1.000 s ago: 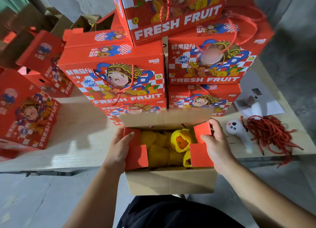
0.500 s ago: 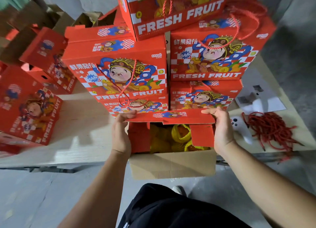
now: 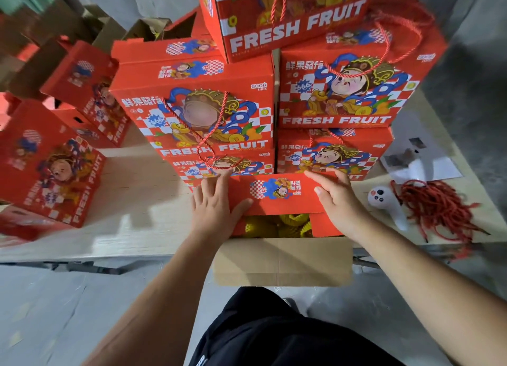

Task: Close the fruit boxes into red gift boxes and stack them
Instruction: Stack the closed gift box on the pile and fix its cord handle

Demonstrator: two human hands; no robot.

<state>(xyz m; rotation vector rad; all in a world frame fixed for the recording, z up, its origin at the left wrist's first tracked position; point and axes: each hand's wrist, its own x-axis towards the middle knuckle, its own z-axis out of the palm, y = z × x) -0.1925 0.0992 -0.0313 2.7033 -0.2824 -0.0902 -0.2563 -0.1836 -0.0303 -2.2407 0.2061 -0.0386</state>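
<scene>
1. The open gift box (image 3: 282, 258) stands at the near edge of the table (image 3: 131, 201), just in front of the stack of closed gift boxes (image 3: 274, 104). Its far top flap (image 3: 277, 194) is folded partway over the opening; the near flap (image 3: 282, 261) hangs down outside, brown side showing.
2. The left hand (image 3: 212, 203) lies flat on the flap's left end, fingers straight and spread, thumb along the flap's near edge. The right hand (image 3: 336, 198) presses the right end with extended fingers. Neither hand curls round anything.
3. Fruit in yellow foam netting (image 3: 277, 225) shows through the gap. Check that no netting rides above the rim, or the flap will likely spring back.
4. The right side flap (image 3: 325, 224) is visible under the far flap; the left one is hidden by the hand. Both should sit tucked beneath before pressing down.
5. Press both ends evenly so the flap lands square, then hold it with one hand while the other lifts the near flap over.
6. Mind the rope handle (image 3: 208, 151) dangling from the box behind; keep it out of the fold.
</scene>
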